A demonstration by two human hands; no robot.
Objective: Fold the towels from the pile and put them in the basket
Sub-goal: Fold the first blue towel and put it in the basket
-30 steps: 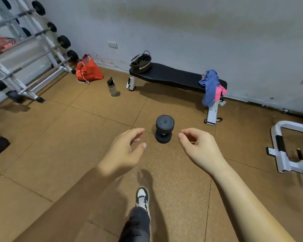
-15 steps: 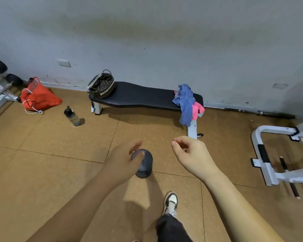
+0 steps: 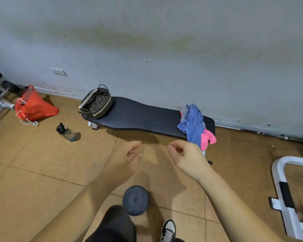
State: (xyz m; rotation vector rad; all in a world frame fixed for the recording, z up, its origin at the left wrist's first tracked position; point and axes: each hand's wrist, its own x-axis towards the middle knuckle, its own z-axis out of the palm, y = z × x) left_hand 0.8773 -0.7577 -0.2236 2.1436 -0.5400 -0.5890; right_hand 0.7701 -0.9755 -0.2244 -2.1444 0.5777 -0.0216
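You are holding both bare arms out in front of you above the brown tiled floor point(image 3: 42, 172). Your left hand point(image 3: 128, 154) is hanging loosely curled, fingers bent inward toward the palm, grasping nothing. Your right hand point(image 3: 185, 156) is also loosely curled, thumb and forefinger nearly meeting, and it too is gripping nothing.

Ahead of you the long black padded tabletop point(image 3: 143, 116) is standing along the grey wall point(image 3: 164, 49). The crumpled pile of towels, one blue towel point(image 3: 192, 124) draped over a pink towel point(image 3: 206, 138), is lying at the right end of the tabletop and hanging down over its front edge, just beyond your right hand. The dark patterned woven basket with a pale rim point(image 3: 96, 103) is sitting at the left end of the tabletop, tilted so its opening is facing you, well apart from the towels.

A round black dumbbell point(image 3: 136, 200) is standing on the floor below your hands, near your dark trouser leg point(image 3: 115, 226) and your black-and-white shoe point(image 3: 168, 229). To the left, a dark drinks bottle point(image 3: 66, 131) is lying on the floor, and a red drawstring bag point(image 3: 33, 105) is slumping by the wall. A white metal frame point(image 3: 283, 198) is showing at the right edge.
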